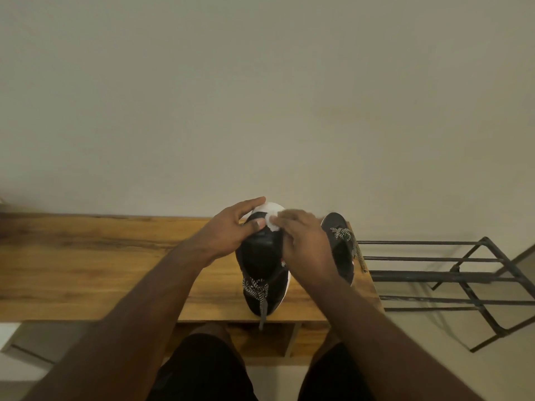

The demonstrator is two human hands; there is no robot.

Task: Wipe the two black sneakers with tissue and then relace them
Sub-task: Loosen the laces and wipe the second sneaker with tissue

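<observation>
While the wiping was clearly underway, we judged the task early on: only 1 of the 2 sneakers was being worked, and no relacing had begun.

The near sneaker (pixel 262 256) stood on the wooden bench (pixel 86 256), toe twd the wall (pixel 260 96), heel at the front edge. Our left hand (pixel 231 230) curled round its toe, fingers over the white toe cap and thumb on the black upper, steadying it. Our right hand (pixel 307 247) pinched a small wad of tissue (pixel 272 220) against the toe; the hand was blurred, so prob mid-rub. The speckled lace (pixel 257 287) lay loose across the heel end, w/ 1 end hanging over the bench front.

The 2nd sneaker (pixel 341 250) sat just beside, to the right, close to the bench's right edge, its lace (pixel 351 241) also loose and trailing twd that edge. We couldn't tell if it had been wiped yet.

Left to do, as we judged it: finish this shoe, wipe the other, relace both.

Room: the bench's left stretch was open wood, good for shifting shoes. The right side was tight; a nudge could tip the 2nd sneaker off twd the metal rack (pixel 451 285) on the floor. The wall closed off the far side.
</observation>
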